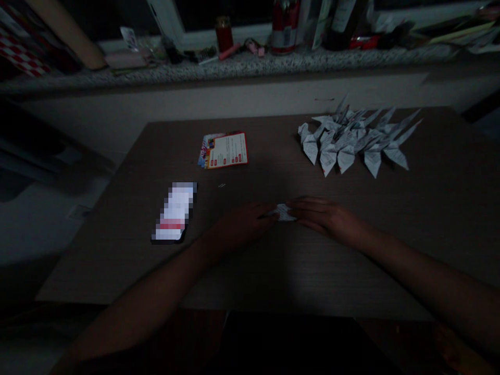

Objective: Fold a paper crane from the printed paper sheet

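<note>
1. Printed paper, folded small (284, 212), sits pinned flat on the table near the middle, a bit toward 6 o'clock, with both hands pressing on it
2. Left hand (244, 223) comes in from 7 o'clock, fingertips down on the paper's left edge. Looks like it's just anchoring it so it doesn't slide
3. Right hand (322, 214) comes in from 4 o'clock, fingers laid flat and close together over the right edge, more a press than a pinch, probably flattening a crease. Too dim to tell if anything is actually gripped
4. Up at 1 o'clock there's a bunch of folded paper cranes (353, 139) lined up tight together, well apart from the hands so they're out of the way
5. A phone (175, 211) lies at 9 o'clock, screen up, and a red-bordered card (224, 150) at 11 o'clock
6. Table (117, 250) is brown wood-grain laminate. Room is really dark, with a speckled stone ledge (273, 63) at 12 o'clock crowded with bottles and clutter
</note>
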`<state>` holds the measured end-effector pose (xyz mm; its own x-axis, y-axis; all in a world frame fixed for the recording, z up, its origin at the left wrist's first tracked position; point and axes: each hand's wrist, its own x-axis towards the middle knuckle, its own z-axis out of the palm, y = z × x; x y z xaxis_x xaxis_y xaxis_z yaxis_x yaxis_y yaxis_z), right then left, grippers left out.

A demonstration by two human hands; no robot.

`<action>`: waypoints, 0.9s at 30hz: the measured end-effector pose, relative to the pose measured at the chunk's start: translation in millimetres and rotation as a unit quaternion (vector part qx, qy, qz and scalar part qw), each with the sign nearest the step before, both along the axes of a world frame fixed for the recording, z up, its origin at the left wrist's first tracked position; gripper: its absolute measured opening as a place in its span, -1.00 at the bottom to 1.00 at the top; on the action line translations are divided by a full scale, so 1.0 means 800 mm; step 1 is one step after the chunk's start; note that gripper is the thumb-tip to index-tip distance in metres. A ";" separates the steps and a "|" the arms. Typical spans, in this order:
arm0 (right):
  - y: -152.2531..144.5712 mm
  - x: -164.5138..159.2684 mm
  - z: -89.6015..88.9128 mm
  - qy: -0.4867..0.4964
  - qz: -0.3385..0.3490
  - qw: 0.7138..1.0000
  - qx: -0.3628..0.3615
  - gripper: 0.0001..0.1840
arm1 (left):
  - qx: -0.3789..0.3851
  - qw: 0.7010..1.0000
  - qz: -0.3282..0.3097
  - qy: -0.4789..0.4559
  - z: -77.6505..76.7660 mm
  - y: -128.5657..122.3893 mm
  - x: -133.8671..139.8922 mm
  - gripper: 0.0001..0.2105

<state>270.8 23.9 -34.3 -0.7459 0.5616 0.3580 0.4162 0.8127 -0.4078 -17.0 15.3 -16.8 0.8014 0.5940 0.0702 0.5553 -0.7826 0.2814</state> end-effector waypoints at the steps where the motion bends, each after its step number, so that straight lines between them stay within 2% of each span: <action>1: 0.000 -0.001 0.001 -0.001 0.001 1.000 -0.002 -0.65 | 0.019 1.000 0.001 0.003 0.000 -0.003 0.001 -0.70; 6: -0.001 -0.003 0.003 -0.006 -0.009 1.000 -0.010 -0.57 | 0.069 0.995 0.037 0.064 0.007 -0.027 0.014 -0.67; 10: -0.003 -0.003 0.000 -0.017 -0.024 0.999 0.014 -0.61 | 0.062 0.992 0.058 0.096 0.012 -0.041 0.022 -0.55; 16: -0.007 -0.003 -0.003 -0.024 -0.060 0.997 0.030 -0.58 | 0.058 0.993 0.075 0.072 0.006 -0.045 0.026 -0.41; 27: -0.007 -0.005 0.001 -0.012 -0.046 0.998 0.050 -0.57 | 0.046 0.993 0.095 0.061 0.003 -0.061 0.033 -0.35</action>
<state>266.4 18.7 -33.4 -0.7014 0.5911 0.3983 0.4998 0.8062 -0.3164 9.6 -33.8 -14.1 0.6815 0.7307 0.0408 0.7209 -0.6799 0.1344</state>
